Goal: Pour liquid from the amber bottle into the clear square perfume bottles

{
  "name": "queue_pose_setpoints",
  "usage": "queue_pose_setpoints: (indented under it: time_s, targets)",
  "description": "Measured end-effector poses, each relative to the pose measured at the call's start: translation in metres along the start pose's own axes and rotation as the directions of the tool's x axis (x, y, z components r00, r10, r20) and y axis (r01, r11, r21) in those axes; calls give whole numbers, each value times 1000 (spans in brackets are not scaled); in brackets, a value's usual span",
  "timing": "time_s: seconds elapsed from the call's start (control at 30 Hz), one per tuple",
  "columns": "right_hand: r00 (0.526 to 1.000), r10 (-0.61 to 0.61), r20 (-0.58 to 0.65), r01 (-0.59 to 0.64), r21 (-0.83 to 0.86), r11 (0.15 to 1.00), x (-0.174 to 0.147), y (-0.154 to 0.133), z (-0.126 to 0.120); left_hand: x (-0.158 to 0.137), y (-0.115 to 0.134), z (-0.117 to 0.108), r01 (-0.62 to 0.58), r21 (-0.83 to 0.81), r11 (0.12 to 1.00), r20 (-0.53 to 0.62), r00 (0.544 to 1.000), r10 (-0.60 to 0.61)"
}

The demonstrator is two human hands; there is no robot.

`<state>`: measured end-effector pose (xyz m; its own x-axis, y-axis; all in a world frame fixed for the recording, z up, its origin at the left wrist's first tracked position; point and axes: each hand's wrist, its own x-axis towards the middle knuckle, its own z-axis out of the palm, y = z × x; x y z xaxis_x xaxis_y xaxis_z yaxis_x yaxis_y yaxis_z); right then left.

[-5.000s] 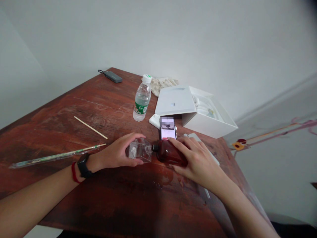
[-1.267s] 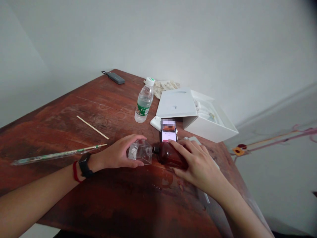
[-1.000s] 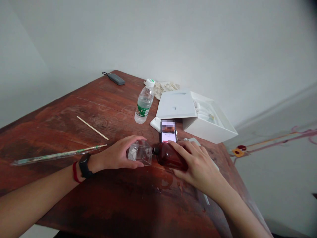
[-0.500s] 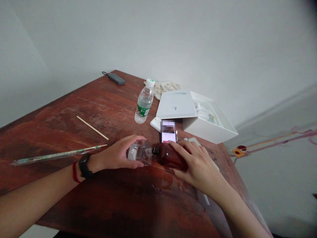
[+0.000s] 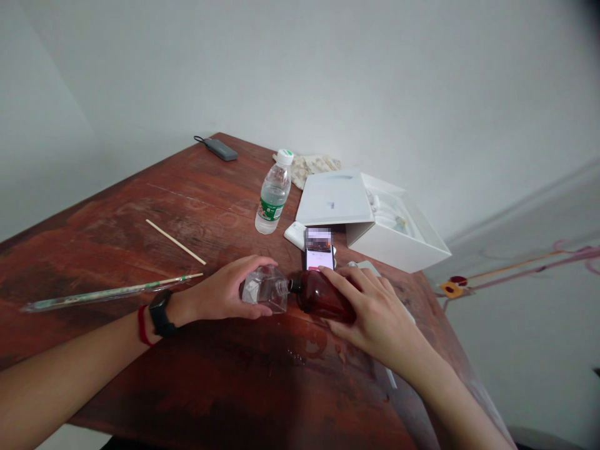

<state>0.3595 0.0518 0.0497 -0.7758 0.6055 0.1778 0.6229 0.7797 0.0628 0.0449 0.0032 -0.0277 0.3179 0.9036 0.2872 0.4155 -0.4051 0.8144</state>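
Observation:
My left hand [image 5: 234,289] is wrapped round a clear, square-sided plastic bottle [image 5: 272,289] that lies tilted with its mouth to the right. A dark red-brown bottle [image 5: 323,297] is gripped in my right hand [image 5: 370,300], its black neck pointing left. The two bottle mouths meet or nearly meet; whether they touch I cannot tell. Just behind the brown bottle, a phone [image 5: 319,250] with a lit screen stands propped up. Part of the brown bottle is hidden under my right fingers.
An upright water bottle [image 5: 273,194] stands behind my hands. A white box [image 5: 398,240] and its lid [image 5: 332,200] are at the back right. A loose chopstick [image 5: 175,242] and wrapped chopsticks [image 5: 107,294] lie left. Water drops wet the wooden table [image 5: 234,387] in front.

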Motion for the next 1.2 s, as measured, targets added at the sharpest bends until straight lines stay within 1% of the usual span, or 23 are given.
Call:
queue_pose_setpoints:
  time_s: [0.67, 1.2]
  targets:
    - [1000, -20, -9, 20, 0, 1000, 0, 0, -1, 0, 1, 0, -1, -9, 1000, 2, 1000, 2]
    - [1000, -13, -7, 13, 3, 1000, 0, 0, -1, 0, 2, 0, -9, -5, 1000, -2, 1000, 9]
